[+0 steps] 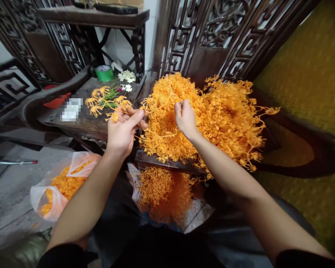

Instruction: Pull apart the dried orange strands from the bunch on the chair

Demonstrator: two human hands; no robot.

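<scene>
My left hand (pixel 123 130) is closed, thumb against fingers, on a thin orange plastic flower sprig (pixel 158 108) whose branches stretch to the right. My right hand (pixel 186 117) is in a pinch in front of the heap; whatever lies between its fingertips is hidden. Behind and around it rises a big pile of orange plastic flower sprigs (pixel 226 119), tangled together on a dark wooden seat. Just beyond my left hand lie several orange flower heads on green stems (pixel 107 97).
A green tape roll (pixel 104 73), white flowers (pixel 126 76) and a red piece (pixel 56 99) lie on the dark side table (pixel 83 128). A plastic bag (pixel 51 193) of orange pieces stands on the floor at left. More sprigs (pixel 156 186) are below the seat edge, between my legs.
</scene>
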